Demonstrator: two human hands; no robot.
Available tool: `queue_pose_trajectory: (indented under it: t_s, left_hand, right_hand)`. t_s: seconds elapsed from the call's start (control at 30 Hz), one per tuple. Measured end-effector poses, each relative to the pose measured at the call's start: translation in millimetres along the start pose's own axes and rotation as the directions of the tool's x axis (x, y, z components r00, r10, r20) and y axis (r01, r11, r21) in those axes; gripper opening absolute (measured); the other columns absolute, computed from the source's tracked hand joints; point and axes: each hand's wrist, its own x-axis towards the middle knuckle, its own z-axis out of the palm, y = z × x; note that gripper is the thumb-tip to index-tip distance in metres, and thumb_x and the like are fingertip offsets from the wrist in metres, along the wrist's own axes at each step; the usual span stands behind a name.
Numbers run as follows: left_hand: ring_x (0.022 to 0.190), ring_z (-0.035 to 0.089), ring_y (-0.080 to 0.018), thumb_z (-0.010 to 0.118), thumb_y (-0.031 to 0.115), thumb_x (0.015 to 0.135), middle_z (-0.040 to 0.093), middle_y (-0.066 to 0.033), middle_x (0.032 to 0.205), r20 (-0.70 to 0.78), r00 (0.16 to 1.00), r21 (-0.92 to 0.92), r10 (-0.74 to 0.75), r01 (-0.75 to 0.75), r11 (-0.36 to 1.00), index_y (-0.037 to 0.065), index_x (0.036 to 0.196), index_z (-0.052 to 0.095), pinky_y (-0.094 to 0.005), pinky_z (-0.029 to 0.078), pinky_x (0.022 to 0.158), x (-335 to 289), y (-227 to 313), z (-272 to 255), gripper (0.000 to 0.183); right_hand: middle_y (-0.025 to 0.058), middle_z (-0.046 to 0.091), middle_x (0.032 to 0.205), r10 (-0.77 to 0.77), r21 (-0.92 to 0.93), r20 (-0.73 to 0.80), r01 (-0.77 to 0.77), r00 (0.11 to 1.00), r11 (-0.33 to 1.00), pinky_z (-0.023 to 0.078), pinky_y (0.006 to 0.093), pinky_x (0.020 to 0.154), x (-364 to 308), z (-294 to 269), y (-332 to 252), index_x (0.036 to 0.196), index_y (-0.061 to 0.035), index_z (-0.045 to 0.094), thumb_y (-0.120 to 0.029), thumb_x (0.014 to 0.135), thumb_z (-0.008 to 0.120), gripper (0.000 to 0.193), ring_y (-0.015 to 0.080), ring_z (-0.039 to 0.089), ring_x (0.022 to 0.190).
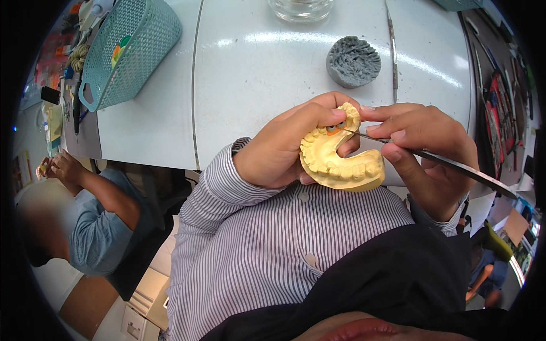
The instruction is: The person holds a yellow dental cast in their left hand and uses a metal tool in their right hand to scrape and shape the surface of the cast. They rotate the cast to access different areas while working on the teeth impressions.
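A yellow plaster dental model (pixel 321 149), shaped like a horseshoe with rows of teeth, is held up in front of my chest. My left hand (pixel 284 136) grips it from the left, with the thumb pressed near the teeth. On its far side sit small grey pieces with an orange-red edge (pixel 335 128). In my right hand (pixel 429 145), a thin metal dental carving tool (pixel 455 165) is pinched like a pen. Its fine tip lies at or very close to the orange-red part; contact cannot be made out. The left fingers beneath the model are partly hidden.
Beyond my hands, a round grey bristly block (pixel 353 61) stands on the white table (pixel 256 74). A glass jar (pixel 301 8) is at the far edge, and a teal basket (pixel 133 57) at the left. Another person (pixel 102 227) works on the left. Tools (pixel 497 102) line the right side.
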Motion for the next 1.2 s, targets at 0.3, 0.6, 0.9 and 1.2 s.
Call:
queue_pose_trajectory:
  t_s: [0.3,0.6,0.9,1.2]
  left_hand:
    - [0.081,0.056,-0.0134,0.039,0.024,0.085,0.052,-0.0093,0.091,-0.057,0.998,0.090,-0.005,0.010,0.996,0.000,0.105,0.041,-0.0237,0.048,0.071,-6,1,-1,0.031]
    - [0.079,0.056,-0.0126,0.038,0.023,0.086,0.052,-0.0091,0.089,-0.081,0.997,0.144,0.009,0.003,0.990,0.000,0.105,0.041,-0.0222,0.048,0.068,3,-1,-6,0.030]
    - [0.079,0.056,-0.0126,0.037,0.022,0.086,0.052,-0.0087,0.090,-0.100,0.995,0.159,0.019,-0.003,0.987,0.000,0.106,0.040,-0.0229,0.047,0.068,8,-4,-13,0.029]
    - [0.081,0.056,-0.0128,0.037,0.021,0.086,0.051,-0.0089,0.092,-0.099,0.995,0.166,0.025,-0.008,0.986,0.001,0.106,0.040,-0.0237,0.047,0.069,10,-5,-9,0.029]
  right_hand:
    - [0.0174,0.059,0.084,-0.073,-0.141,0.037,0.078,0.997,0.987,0.049,0.0381,0.071,4,7,-9,0.089,0.0009,0.050,0.008,0.074,0.057,0.018,0.0319,0.060,0.084]
    - [0.0187,0.059,0.081,-0.166,-0.203,0.023,0.167,0.986,0.965,0.049,0.0372,0.067,3,11,5,0.090,0.0026,0.050,0.008,0.072,0.060,0.022,0.0315,0.061,0.078]
    - [0.0182,0.059,0.082,-0.206,-0.248,0.031,0.207,0.978,0.946,0.050,0.0375,0.068,-1,16,17,0.091,0.0023,0.051,0.007,0.071,0.061,0.023,0.0308,0.062,0.080]
    - [0.0173,0.059,0.082,-0.194,-0.246,0.035,0.197,0.980,0.949,0.050,0.0389,0.068,-3,12,16,0.091,0.0017,0.051,0.007,0.071,0.060,0.022,0.0301,0.061,0.080]
